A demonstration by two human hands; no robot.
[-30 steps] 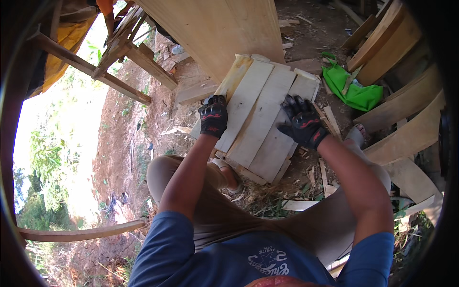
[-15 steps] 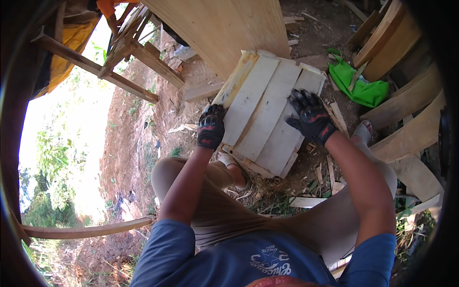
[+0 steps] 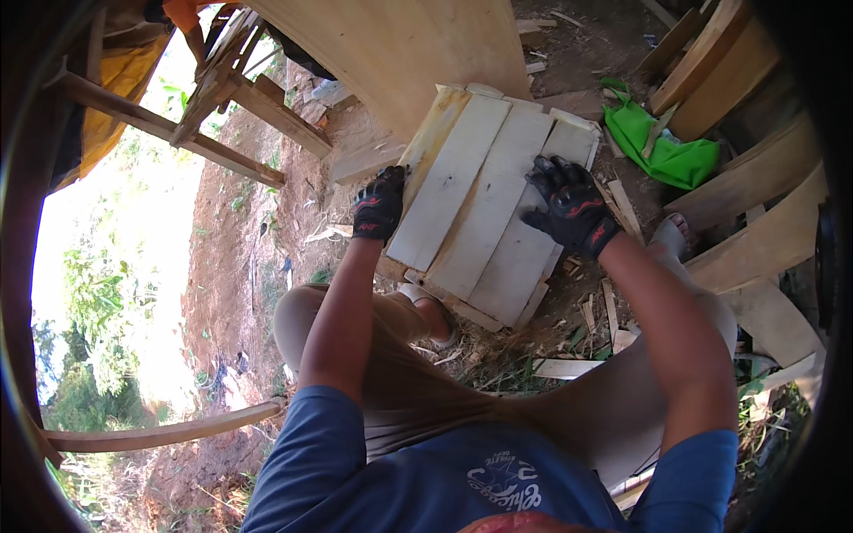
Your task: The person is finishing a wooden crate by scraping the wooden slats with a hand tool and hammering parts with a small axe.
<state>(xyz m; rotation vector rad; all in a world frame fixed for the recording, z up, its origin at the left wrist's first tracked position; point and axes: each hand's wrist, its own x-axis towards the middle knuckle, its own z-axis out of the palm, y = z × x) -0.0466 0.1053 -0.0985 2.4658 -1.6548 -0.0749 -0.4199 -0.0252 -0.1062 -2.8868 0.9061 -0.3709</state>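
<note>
A layered stack of pale, flat wooden boards (image 3: pixel 506 218) lies tilted between my legs, its long pieces side by side on top. My left hand (image 3: pixel 380 206), in a black glove with red marks, is at the stack's left edge, its fingers closed around the side of the outer board; the fingertips are partly hidden. My right hand (image 3: pixel 570 204), in a matching glove, rests on the right part of the top boards with its fingers spread. The underside of the stack is out of sight.
A broad wooden panel (image 3: pixel 400 58) stands just beyond the stack. To the right are a bright green bag (image 3: pixel 657 142) and several curved planks (image 3: pixel 755 178). Wood scraps (image 3: pixel 569 369) litter the ground. At upper left, a timber frame (image 3: pixel 164 120) stands near a person's orange sleeve (image 3: pixel 182 13).
My left hand has moved left and slightly up, and the left boards of the stack have shifted outward with it. My right hand stays spread on the boards, nearly in place.
</note>
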